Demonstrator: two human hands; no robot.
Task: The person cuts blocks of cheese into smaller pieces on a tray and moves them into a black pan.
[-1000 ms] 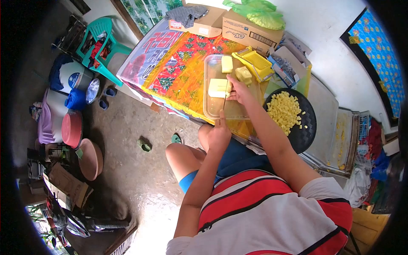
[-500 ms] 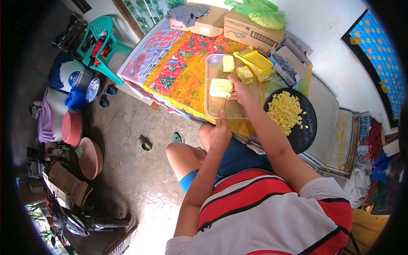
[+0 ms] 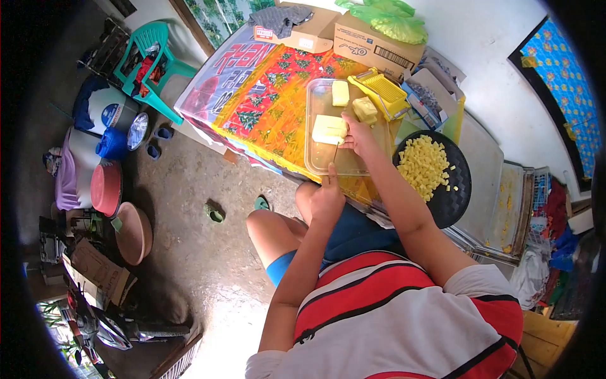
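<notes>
My left hand [image 3: 327, 197] is closed around a knife [image 3: 336, 153], its thin blade pointing up toward a pale yellow block [image 3: 328, 129]. Fingers of my right hand [image 3: 357, 136] grip the right end of that block, right where the blade reaches it. The block lies in a clear plastic tray [image 3: 314, 165] on the table. Behind it in the same tray sit a smaller yellow block [image 3: 340, 93] and a few stacked cut pieces [image 3: 364, 110]. Small yellow cubes [image 3: 421, 168] are heaped on a round black tray [image 3: 456, 202] beside my right forearm.
A yellow slicer-like rack [image 3: 384, 93] stands behind the clear tray. Cardboard boxes [image 3: 372, 47] and a green plastic bag [image 3: 394, 22] line the table's back. To the left are a green chair [image 3: 165, 79], basins [image 3: 134, 234] and slippers [image 3: 214, 213] on the floor.
The knife in my left hand has shifted slightly toward me at the block's right end. My right hand stays on the block.
</notes>
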